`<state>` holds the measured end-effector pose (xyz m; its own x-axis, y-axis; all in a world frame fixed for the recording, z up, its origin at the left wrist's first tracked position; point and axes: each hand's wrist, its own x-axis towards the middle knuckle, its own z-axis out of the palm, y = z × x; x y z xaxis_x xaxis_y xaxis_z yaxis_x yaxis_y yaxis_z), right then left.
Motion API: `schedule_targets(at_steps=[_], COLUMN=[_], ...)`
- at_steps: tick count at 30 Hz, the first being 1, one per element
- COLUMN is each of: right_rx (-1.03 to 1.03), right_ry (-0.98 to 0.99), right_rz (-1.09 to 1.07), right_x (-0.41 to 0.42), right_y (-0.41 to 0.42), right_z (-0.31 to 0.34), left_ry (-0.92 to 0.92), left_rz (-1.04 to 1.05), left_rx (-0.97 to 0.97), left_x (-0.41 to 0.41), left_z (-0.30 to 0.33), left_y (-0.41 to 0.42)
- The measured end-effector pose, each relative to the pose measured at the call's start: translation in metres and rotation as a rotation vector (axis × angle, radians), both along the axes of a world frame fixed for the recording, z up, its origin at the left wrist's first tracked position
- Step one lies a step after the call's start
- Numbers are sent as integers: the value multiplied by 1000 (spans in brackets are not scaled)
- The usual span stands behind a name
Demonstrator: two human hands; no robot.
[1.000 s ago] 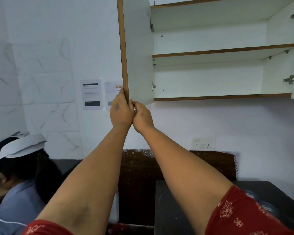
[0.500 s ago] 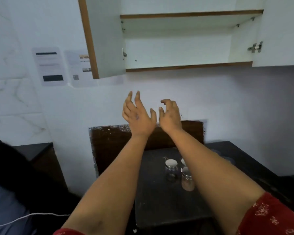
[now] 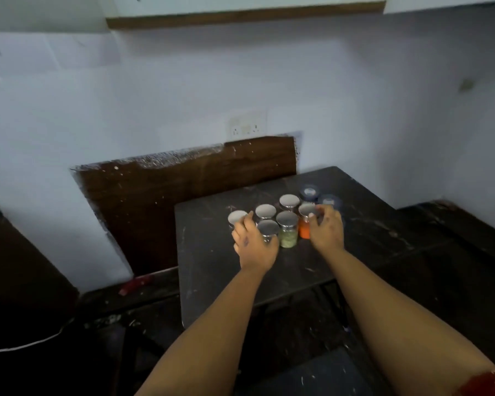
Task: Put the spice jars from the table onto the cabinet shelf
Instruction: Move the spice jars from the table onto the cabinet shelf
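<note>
Silver-lidded spice jars (image 3: 287,221) stand clustered on the dark surface (image 3: 212,267), lids nearly touching. Our left hand (image 3: 253,244) curls loosely around the front-left jar (image 3: 267,228); our right hand (image 3: 325,228) wraps its fingers around the orange jar (image 3: 305,221). Whether either grip has closed firmly we cannot tell through the blur. Nothing is lifted yet. Two blue-lidded tubs (image 3: 309,192) sit just behind. Only the shelf's brown lower edge (image 3: 240,15) shows, high above. We judge the tight packing the chief risk: lifting one jar could tip a neighbour, and the high reach could loosen a hasty hold. No label or writing is legible; a wall socket (image 3: 246,128) sits above the brown panel (image 3: 183,201).
</note>
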<state>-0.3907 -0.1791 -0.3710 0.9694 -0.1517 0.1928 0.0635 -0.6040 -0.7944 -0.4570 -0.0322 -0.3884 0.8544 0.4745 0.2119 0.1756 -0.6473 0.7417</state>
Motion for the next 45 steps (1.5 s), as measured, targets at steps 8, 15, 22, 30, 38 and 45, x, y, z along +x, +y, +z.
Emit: schedule_targets(at_steps=[8,15,22,30,38,45], right_rx=[-107,-149,-87,4,332,446], right_ry=[238,305,297,366,577,593], right_rz=[227,412,476,456,697,736], right_x=[21,57,74,97,95,108], right_y=[-16,-6,6,13,35,67], right_z=[-81,-105,-123,-110,-64,-19], left_ry=[272,456,514,194,-153,-334], left_rz=[39,82,121,299,347,315], left_rx=[-107,43,35,-160,-947,-1165], left_x=[36,100,145,132,107,115], left_z=[-70,-83,-98,-91,-20,19], left_y=[-15,-13,-5,-4,-8,26])
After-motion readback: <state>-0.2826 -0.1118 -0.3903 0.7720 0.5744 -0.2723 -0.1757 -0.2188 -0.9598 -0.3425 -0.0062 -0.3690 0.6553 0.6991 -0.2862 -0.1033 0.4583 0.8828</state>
